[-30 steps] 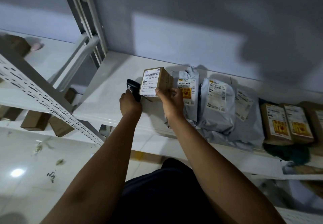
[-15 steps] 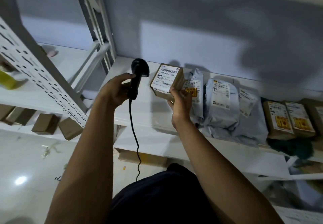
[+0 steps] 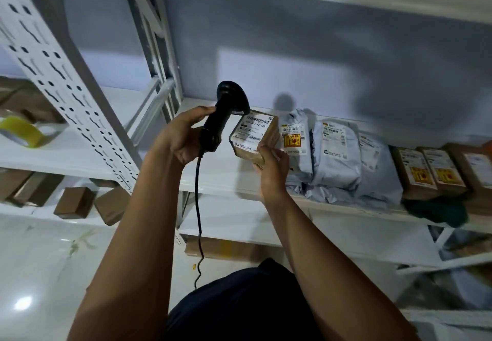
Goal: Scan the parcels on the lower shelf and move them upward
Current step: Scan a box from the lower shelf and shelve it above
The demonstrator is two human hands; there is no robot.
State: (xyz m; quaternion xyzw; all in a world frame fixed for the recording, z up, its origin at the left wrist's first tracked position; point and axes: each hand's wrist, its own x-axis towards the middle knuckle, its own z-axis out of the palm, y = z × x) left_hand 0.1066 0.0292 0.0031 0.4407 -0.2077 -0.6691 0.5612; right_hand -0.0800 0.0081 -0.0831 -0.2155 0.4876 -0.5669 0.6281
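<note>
Two hands are raised in front of the white shelf [image 3: 213, 174]. The left hand [image 3: 181, 138] grips the handle of a black barcode scanner [image 3: 226, 111], with the fingers curled round it. The scanner head sits just above and left of the cardboard box [image 3: 253, 135], close to its upper left corner. The right hand [image 3: 271, 165] pinches the box at its lower right corner and holds it tilted, with the barcode label facing the camera. A black cable [image 3: 197, 207] hangs from the scanner handle, below and left of the box. Just right of the box, grey mailer bags [image 3: 335, 159] lie on the shelf; whether the nearest bag touches the box cannot be told. Further right of the box stands a row of brown parcels [image 3: 431, 173] with yellow stickers. Well left of the box, a roll of yellowish tape [image 3: 21, 131] rests on a neighbouring shelf.
</note>
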